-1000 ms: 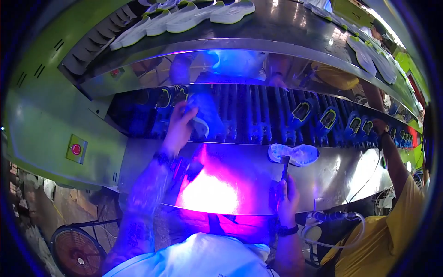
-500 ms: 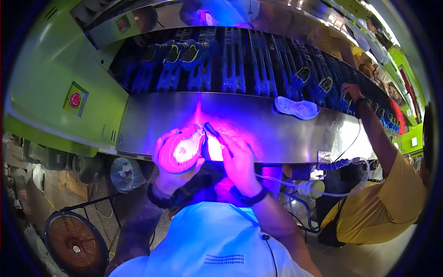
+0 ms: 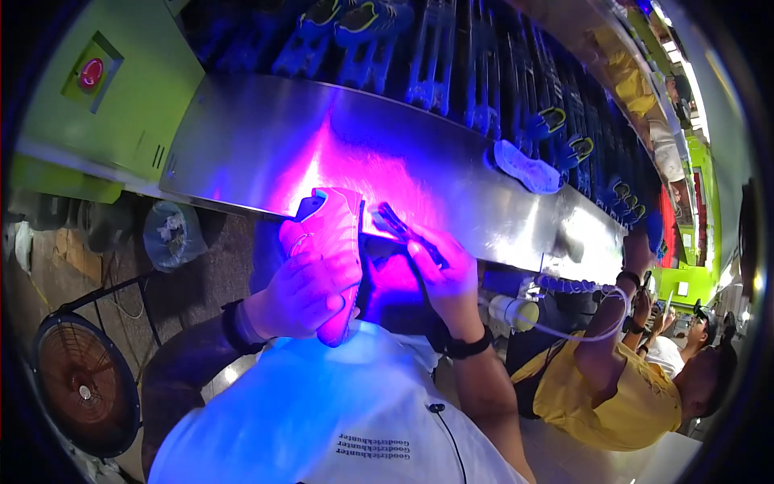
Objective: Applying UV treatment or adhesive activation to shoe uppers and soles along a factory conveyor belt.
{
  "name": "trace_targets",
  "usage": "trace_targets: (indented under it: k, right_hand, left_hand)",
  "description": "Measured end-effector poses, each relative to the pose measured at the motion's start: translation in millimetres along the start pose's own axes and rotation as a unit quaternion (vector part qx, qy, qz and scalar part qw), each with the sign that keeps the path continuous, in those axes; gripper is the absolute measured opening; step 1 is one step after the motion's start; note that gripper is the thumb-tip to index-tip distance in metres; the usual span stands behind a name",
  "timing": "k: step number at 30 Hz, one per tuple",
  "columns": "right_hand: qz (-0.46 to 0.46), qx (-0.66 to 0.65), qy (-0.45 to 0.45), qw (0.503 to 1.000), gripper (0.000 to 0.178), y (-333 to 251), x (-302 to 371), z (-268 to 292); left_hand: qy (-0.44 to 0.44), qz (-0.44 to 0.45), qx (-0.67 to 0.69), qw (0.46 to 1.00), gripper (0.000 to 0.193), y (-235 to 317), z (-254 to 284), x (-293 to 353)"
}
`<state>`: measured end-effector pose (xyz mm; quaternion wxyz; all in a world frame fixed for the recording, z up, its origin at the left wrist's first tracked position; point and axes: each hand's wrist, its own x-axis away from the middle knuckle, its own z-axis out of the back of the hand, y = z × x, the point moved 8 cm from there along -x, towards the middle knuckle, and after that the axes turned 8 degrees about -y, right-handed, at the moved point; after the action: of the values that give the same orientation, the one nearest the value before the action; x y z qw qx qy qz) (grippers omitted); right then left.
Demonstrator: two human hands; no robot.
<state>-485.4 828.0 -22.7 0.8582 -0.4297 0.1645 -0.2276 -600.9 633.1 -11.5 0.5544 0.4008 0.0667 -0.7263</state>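
Note:
Under strong pink-violet light, my left hand point(image 3: 305, 294) grips a shoe point(image 3: 345, 218), its fingers wrapped across the side. The shoe stands on edge over the bench's near rim, its underside turned toward my right hand. My right hand point(image 3: 448, 273) is closed around a slim dark-handled brush point(image 3: 393, 219). The brush's tip points up and left, just beside the shoe's underside. I cannot tell whether it touches. A pale shoe sole point(image 3: 527, 167) lies on the bench to the right, apart from both hands.
A metal bench point(image 3: 242, 121) runs along a dark conveyor point(image 3: 431, 73) carrying several shoes. A green machine housing point(image 3: 121, 129) with a red button point(image 3: 91, 73) stands left. Below are a lined bin point(image 3: 171, 234) and a fan point(image 3: 85, 387). A co-worker in yellow point(image 3: 601, 387) works at right.
My left hand has turned the shoe from its pale underside facing up to its side showing, bringing it closer to me. My right hand has shifted right with the brush. The view has tilted.

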Motion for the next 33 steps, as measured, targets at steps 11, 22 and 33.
trace_targets:
  k: [11,22,33]
  right_hand:
    - [-0.134,-0.107,-0.013,0.985,0.031,23,-24,-21]
    - [-0.198,-0.136,-0.051,0.969,0.031,37,0,-23]
    - [-0.246,-0.302,-0.028,0.921,0.035,27,37,-48]
  left_hand:
    - [-0.028,-0.073,-0.001,0.997,0.043,17,-14,20]
    - [-0.109,-0.111,-0.006,0.988,0.043,15,-11,11]
    - [-0.022,-0.014,-0.013,1.000,0.059,18,-21,19]
